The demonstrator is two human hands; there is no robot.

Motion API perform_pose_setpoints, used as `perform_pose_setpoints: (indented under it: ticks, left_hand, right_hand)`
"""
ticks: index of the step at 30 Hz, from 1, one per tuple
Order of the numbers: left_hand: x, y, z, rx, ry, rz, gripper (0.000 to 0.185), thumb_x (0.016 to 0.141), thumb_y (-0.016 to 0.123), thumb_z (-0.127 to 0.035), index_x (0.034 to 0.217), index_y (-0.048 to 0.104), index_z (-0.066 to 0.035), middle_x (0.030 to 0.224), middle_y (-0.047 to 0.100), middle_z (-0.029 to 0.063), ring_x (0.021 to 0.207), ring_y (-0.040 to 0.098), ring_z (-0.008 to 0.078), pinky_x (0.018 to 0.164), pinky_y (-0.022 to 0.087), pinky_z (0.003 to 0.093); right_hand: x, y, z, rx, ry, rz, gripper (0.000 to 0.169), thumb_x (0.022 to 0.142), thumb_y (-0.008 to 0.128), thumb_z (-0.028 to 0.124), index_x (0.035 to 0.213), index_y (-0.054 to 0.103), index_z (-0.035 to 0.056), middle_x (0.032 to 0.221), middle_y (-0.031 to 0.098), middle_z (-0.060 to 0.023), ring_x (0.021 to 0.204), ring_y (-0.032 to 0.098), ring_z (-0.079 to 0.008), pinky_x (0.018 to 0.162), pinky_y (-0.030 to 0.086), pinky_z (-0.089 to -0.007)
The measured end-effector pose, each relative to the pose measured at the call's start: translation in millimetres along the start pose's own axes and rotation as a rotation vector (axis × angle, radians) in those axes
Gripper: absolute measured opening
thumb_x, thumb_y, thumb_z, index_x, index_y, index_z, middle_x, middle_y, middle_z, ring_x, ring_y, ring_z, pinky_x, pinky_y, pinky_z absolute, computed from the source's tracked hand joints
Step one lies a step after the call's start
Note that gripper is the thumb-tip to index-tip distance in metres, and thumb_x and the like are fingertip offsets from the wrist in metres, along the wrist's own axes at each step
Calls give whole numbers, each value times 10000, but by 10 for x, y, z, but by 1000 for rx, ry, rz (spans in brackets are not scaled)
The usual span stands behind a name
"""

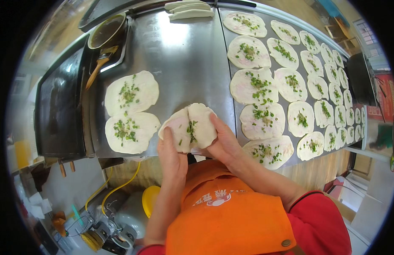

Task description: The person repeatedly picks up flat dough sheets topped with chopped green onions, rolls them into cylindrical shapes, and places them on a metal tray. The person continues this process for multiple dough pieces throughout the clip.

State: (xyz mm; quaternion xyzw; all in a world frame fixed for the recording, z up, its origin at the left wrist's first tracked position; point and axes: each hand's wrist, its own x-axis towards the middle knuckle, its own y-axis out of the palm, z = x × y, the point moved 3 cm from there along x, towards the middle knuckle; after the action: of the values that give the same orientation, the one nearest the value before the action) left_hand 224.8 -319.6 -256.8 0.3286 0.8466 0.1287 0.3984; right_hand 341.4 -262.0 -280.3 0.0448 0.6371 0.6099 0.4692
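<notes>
Between my two hands a flat round of dough (201, 127) is lifted at the front edge of the steel worktop (190, 79). Its sides fold inward, with chopped scallions (191, 130) showing in the crease. My left hand (171, 149) grips the left side, thumb on top. On the right side, my right hand (224, 137) holds the edge, thumb along the upper rim. Two flat dough rounds with scallions lie left of my hands, one (132, 132) nearer and one (131, 93) behind it. The fingers under the held dough are hidden.
Rows of scallion-topped dough rounds (262, 121) cover the right worktop. Several plain dough strips (190, 10) lie at the back. At the left are a bowl of brown liquid (107, 32), a wooden-handled brush (101, 65) and a black griddle (61, 102). Yellow hoses (120, 188) run below.
</notes>
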Motion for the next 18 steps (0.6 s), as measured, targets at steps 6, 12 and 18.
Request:
perform_pose_setpoints:
  ticks: [6,12,18]
  left_hand:
    - [-281,52,-311,-321,86,89,434,990,452,-227,1369,365,-34,1360,462,104,1258,440,231,1081,346,399]
    - [-361,-159,-284,-122,243,-86,436,994,447,-240,1365,370,-24,1371,433,111,1240,453,231,1047,387,387]
    - [-492,-322,-214,-143,346,-230,464,1003,413,-289,1369,363,-9,1367,434,116,1242,446,226,1040,374,374]
  right_hand:
    - [52,466,-115,-44,62,178,395,987,467,265,1308,452,36,1304,525,-89,1205,498,-223,1042,388,-386]
    - [-39,649,-447,-215,157,209,359,988,466,201,1305,470,32,1280,544,-77,1182,512,-189,1025,397,-327]
    - [-191,640,-837,-450,158,318,344,991,456,170,1295,491,12,1249,565,-70,1151,532,-167,997,414,-293]
